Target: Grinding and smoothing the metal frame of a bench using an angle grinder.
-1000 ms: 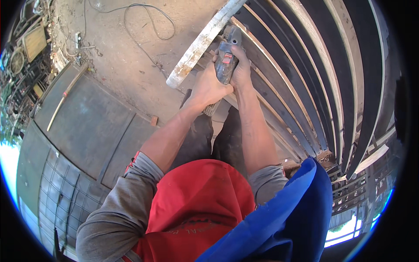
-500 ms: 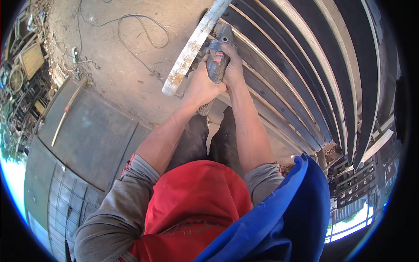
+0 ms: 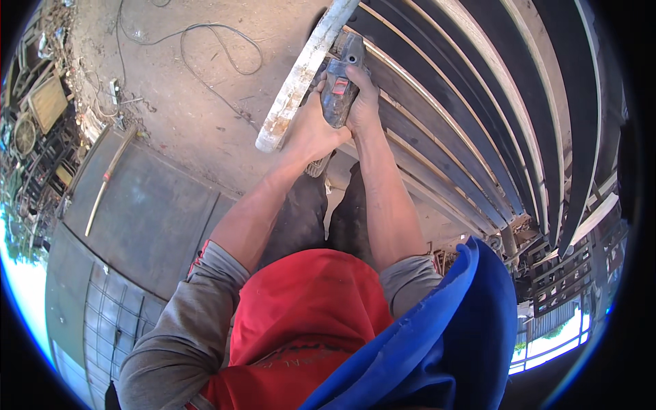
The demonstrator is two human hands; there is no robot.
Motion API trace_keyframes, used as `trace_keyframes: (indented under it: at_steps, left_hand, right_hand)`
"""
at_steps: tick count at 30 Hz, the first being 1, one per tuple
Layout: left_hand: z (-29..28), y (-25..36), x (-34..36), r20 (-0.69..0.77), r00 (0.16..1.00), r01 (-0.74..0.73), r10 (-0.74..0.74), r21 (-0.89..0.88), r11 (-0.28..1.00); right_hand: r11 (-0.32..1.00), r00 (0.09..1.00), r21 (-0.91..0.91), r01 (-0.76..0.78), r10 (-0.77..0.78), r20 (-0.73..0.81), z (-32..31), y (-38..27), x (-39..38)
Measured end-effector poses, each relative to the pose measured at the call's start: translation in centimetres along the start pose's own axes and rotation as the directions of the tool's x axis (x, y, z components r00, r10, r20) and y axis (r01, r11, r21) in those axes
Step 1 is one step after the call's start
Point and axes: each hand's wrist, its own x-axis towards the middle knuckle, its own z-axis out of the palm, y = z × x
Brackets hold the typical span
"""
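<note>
Both hands are closed around a worn dark power tool (image 3: pixel 337 102), apparently an angle grinder, with a red switch on its top. My left hand (image 3: pixel 316 130) wraps its left side and rear. My right hand (image 3: pixel 365 98) holds the right side, the thumb lying along the top near the front. The tool's head points away from me, between a scuffed white bar (image 3: pixel 294 96) on the left and the dark slats (image 3: pixel 417 96) of a large frame on the right. Whatever disc or tip it carries is hidden beneath.
A black cable (image 3: pixel 222 26) loops over the dirt floor at upper left. A wooden-handled tool (image 3: pixel 102 188) lies on grey sheets (image 3: pixel 154 198). Scrap and a fan-like round thing (image 3: pixel 25 137) are piled at far left. A blue cloth (image 3: pixel 437 328) hangs over my right side.
The hands and the tool stay nearly in place against the white bar. The view shifts very slightly.
</note>
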Motion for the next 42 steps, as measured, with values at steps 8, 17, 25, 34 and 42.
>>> trace_keyframes:
  at_steps: [8, 17, 25, 34, 42]
  left_hand:
    - [-0.1, -0.2, -0.3, 0.014, 0.999, -0.039, 0.04, -0.041, 0.998]
    - [1.4, 0.1, -0.8, -0.025, 1.0, 0.01, -0.013, -0.137, 0.991]
    - [7.5, 3.9, -3.2, -0.013, 1.0, -0.007, -0.003, -0.672, 0.741]
    - [10.6, 6.1, -3.1, -0.006, 0.999, 0.023, -0.053, -0.851, 0.525]
    - [10.6, 7.3, -1.9, -0.034, 0.993, 0.022, -0.111, -0.884, 0.468]
  right_hand:
    - [0.996, 0.996, -0.085, -0.022, 0.014, -0.086, 1.2, -0.7, -1.2]
    - [0.95, 0.986, -0.297, -0.096, 0.049, -0.161, 3.3, -3.4, -2.6]
    - [0.768, 0.989, -0.623, -0.146, 0.095, -0.115, 4.2, -10.7, -5.3]
    - [0.56, 0.984, -0.81, -0.176, 0.114, -0.136, 2.9, -12.9, -5.1]
    - [0.557, 0.985, -0.816, -0.157, 0.15, -0.087, 4.4, -13.9, -3.7]
